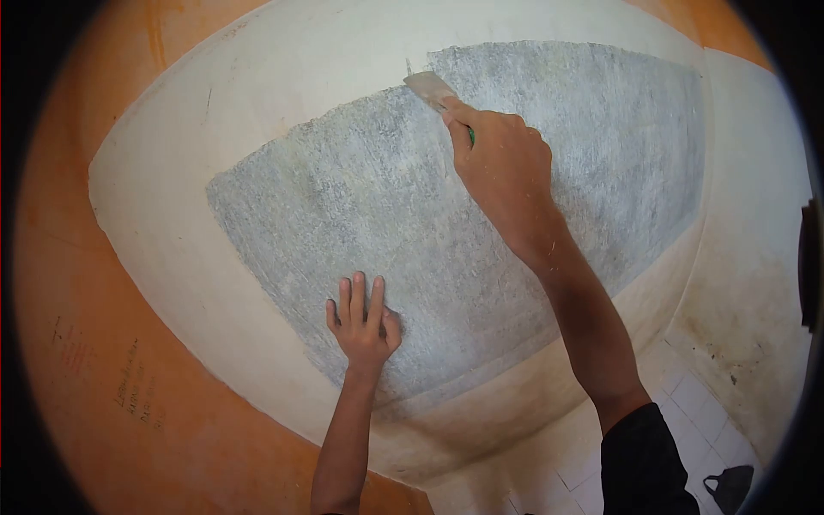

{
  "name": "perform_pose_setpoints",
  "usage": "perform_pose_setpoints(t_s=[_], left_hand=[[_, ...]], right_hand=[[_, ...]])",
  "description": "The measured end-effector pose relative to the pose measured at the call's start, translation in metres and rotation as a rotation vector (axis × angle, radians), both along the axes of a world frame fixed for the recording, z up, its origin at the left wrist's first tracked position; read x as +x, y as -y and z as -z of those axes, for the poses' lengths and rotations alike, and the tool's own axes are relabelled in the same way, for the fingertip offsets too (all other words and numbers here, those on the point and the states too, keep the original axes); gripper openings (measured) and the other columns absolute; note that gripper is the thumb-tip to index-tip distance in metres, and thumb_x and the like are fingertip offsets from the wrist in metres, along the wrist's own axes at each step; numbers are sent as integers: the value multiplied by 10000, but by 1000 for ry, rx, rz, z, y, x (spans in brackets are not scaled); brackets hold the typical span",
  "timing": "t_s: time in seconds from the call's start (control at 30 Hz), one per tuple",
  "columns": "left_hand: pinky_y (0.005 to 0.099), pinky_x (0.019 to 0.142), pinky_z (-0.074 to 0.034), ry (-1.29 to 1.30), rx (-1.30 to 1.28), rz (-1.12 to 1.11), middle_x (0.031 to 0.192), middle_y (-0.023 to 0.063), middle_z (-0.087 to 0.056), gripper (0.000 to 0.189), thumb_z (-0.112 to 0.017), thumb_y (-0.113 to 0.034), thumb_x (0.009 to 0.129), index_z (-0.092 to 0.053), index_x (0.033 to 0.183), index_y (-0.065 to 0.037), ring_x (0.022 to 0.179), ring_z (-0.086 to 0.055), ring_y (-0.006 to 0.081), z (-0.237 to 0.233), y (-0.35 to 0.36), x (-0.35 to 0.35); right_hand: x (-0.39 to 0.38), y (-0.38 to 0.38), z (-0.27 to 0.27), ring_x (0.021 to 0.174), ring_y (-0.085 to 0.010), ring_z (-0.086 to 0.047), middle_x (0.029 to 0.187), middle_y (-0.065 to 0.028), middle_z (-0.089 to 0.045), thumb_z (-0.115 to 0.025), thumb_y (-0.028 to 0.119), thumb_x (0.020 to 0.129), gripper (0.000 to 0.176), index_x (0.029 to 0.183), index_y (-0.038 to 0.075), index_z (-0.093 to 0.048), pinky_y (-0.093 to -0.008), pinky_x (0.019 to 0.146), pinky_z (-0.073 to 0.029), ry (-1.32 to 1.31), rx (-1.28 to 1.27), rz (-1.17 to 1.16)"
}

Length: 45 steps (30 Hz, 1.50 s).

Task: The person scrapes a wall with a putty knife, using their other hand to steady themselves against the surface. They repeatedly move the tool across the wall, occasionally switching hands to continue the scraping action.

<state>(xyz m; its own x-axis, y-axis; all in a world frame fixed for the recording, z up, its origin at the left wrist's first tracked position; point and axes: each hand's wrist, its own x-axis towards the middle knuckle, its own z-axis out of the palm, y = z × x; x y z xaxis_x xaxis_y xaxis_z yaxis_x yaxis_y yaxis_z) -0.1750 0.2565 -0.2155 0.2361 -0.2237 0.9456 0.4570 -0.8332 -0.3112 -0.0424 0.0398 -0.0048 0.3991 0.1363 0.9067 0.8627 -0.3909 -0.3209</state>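
- Scraper (pixel 427 87): one, its blade at the upper edge of the grey patch, by a small step in that edge.
- Hands: two. The right hand (pixel 508 172) is closed around the scraper's handle, a bit of green showing; the left hand (pixel 364 330) is open, fingers spread, resting on the lower left of the patch and gripping nothing.
- Grey patch (pixel 343 206): one, on a white wall (pixel 172 172) bordered by orange.
- Black sleeve (pixel 644 459): one, on the right arm.
- Dark item (pixel 734 489): one, on the tiled floor (pixel 687 403).
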Motion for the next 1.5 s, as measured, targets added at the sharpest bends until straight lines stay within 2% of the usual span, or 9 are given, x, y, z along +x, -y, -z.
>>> perform_pose_setpoints(t_s=[0.17, 0.47, 0.53, 0.67, 0.87, 0.93, 1.17, 1.4, 1.5], left_hand=[[475, 1217, -126, 10, -7, 3, 1485, 156, -508, 485, -481, -170, 883, -644, 1333, -98, 1451, -375, 303, 2, 1, 1], [470, 1216, -130, 14, -2, 7, 1486, 157, -508, 487, -477, -168, 887, -638, 1341, -97, 1444, -385, 308, 4, 1, 1], [470, 1216, -130, 8, 12, 5, 1486, 156, -508, 487, -473, -166, 889, -636, 1343, -98, 1443, -386, 309, -1, -1, 2], [470, 1215, -131, 1, -5, -1, 1489, 157, -504, 492, -471, -169, 890, -631, 1350, -97, 1442, -388, 308, 1, 1, 0], [470, 1215, -133, 11, 11, -15, 1488, 158, -504, 491, -475, -175, 885, -636, 1342, -92, 1444, -387, 306, 2, 0, 1], [470, 1215, -133, 16, 4, -9, 1486, 159, -506, 490, -476, -175, 884, -640, 1337, -89, 1444, -387, 306, 3, 1, 3], [469, 1216, -135, 13, 0, -11, 1483, 156, -510, 484, -478, -179, 881, -649, 1326, -97, 1444, -385, 306, 4, 2, 2], [473, 1210, -144, 21, 10, -19, 1479, 152, -516, 478, -475, -186, 888, -652, 1324, -100, 1441, -389, 305, 3, 0, 3], [472, 1209, -145, 15, -18, -13, 1477, 153, -518, 476, -474, -184, 889, -653, 1323, -100, 1442, -388, 306, 3, 3, 2]], right_hand=[[2, -4, 15, 622, -253, -700, 732, -150, -709, -551, 248, 1009, 290, 1226, 153, -718, -379, 567, -537, 62, 19, 69], [4, 1, 6, 622, -280, -694, 725, -159, -699, -551, 259, 1009, 284, 1203, 147, -726, -395, 569, -534, -27, -23, -30], [9, -4, -6, 616, -271, -683, 733, -154, -694, -552, 271, 1010, 281, 1206, 171, -726, -393, 569, -532, 65, 41, 59], [11, 4, 10, 603, -261, -676, 718, -139, -682, -542, 283, 1017, 292, 1231, 181, -713, -387, 571, -537, 26, -52, 79], [20, -9, -14, 587, -253, -669, 702, -120, -681, -527, 289, 1027, 305, 1252, 175, -699, -387, 558, -527, 91, 101, 28], [10, -4, -4, 578, -253, -666, 711, -124, -688, -534, 277, 1023, 295, 1238, 174, -709, -383, 561, -531, 58, -11, 82], [14, 8, 8, 600, -246, -668, 717, -119, -687, -545, 271, 1015, 290, 1239, 188, -709, -390, 561, -520, 67, -23, 65], [16, 3, -7, 655, -256, -701, 774, -140, -712, -543, 258, 1012, 284, 1183, 135, -734, -390, 588, -541, 71, -9, 15], [6, 3, 11, 663, -274, -708, 753, -146, -707, -537, 243, 1012, 284, 1179, 122, -732, -398, 604, -551, 33, -32, 52]])
